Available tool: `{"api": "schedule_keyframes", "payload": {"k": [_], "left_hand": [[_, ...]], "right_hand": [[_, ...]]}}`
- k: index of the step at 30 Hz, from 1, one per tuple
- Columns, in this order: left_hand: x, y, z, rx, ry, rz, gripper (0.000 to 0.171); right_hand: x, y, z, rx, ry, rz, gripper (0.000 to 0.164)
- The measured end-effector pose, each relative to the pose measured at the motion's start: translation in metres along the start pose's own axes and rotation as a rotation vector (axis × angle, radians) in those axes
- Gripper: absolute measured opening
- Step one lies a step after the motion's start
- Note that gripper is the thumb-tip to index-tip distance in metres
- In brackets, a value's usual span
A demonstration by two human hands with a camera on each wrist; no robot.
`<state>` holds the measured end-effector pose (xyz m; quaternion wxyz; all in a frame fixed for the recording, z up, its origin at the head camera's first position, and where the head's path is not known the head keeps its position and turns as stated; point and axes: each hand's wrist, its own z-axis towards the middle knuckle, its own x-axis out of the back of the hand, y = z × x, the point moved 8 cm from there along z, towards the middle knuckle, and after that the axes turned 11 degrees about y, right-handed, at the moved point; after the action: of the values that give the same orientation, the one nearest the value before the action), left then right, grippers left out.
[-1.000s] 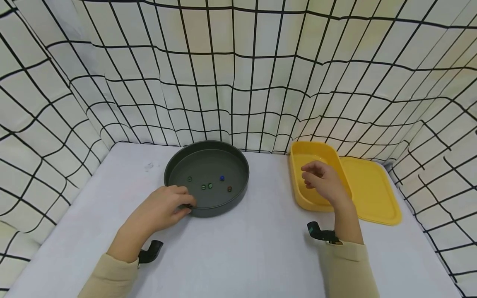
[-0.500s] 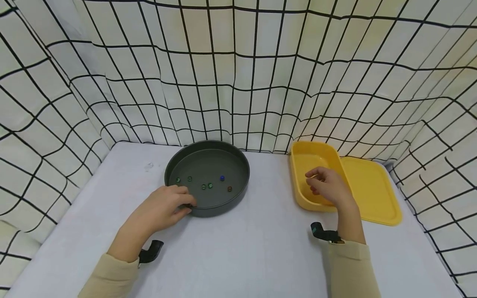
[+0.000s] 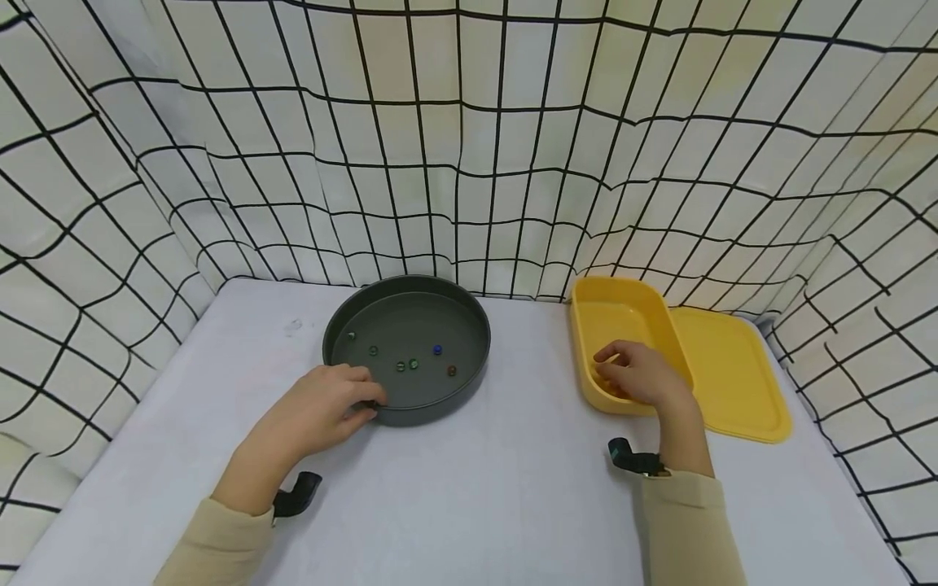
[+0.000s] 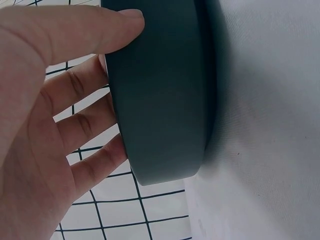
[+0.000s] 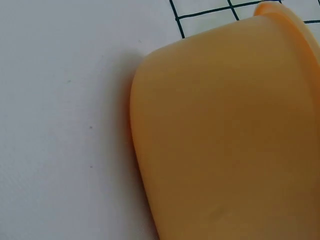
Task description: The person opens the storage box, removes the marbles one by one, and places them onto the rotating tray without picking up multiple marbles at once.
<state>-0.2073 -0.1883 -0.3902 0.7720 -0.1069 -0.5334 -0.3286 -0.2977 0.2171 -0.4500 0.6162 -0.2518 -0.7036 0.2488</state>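
In the head view, my left hand (image 3: 315, 411) grips the near-left rim of a dark round pan (image 3: 410, 313). The left wrist view has its thumb (image 4: 117, 30) against the outer wall and the other fingers over the rim. Inside the pan lie several small marbles, among them a blue marble (image 3: 437, 350), a reddish-brown marble (image 3: 451, 370) and a green marble (image 3: 414, 365). My right hand (image 3: 645, 378) reaches down into a yellow plastic container (image 3: 601, 305) with bent fingers. Its fingertips are partly hidden, so whether they hold anything is unclear; the right wrist view has only the container's outer wall.
A flat yellow lid (image 3: 740, 374) lies to the right of the container. Both stand with the pan on a white-covered table (image 3: 484, 488). White walls with a black grid (image 3: 469, 138) enclose the back and sides.
My right hand has sunk lower into the yellow container. A marble has come out from behind my left hand and rolled toward the pan's far-left side. The left hand has stayed put.
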Motion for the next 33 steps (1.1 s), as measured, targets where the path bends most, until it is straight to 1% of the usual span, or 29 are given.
{"api": "schedule_keyframes", "payload": {"k": [5,13,17,20,27,33], "left_hand": [[-0.001,0.0,0.0,0.0,-0.003,0.003,0.021],[-0.001,0.001,0.001,0.004,-0.003,0.004,0.021],[-0.001,0.001,0.001,0.001,-0.002,0.005,0.021],[-0.001,0.001,0.001,-0.002,0.003,0.005,0.021],[-0.001,0.001,0.0,-0.009,0.006,-0.001,0.021],[0.0,0.001,0.0,-0.014,0.008,-0.002,0.022]], "right_hand": [[-0.004,0.001,0.0,0.0,-0.016,-0.022,0.024],[-0.009,-0.001,0.001,0.044,-0.056,-0.094,0.022],[-0.011,-0.002,0.002,0.042,-0.081,-0.083,0.023],[-0.012,-0.003,0.002,0.045,-0.081,-0.088,0.021],[-0.01,-0.002,0.003,0.034,-0.05,-0.144,0.019],[-0.011,-0.004,0.002,0.029,-0.059,-0.137,0.019]]}}
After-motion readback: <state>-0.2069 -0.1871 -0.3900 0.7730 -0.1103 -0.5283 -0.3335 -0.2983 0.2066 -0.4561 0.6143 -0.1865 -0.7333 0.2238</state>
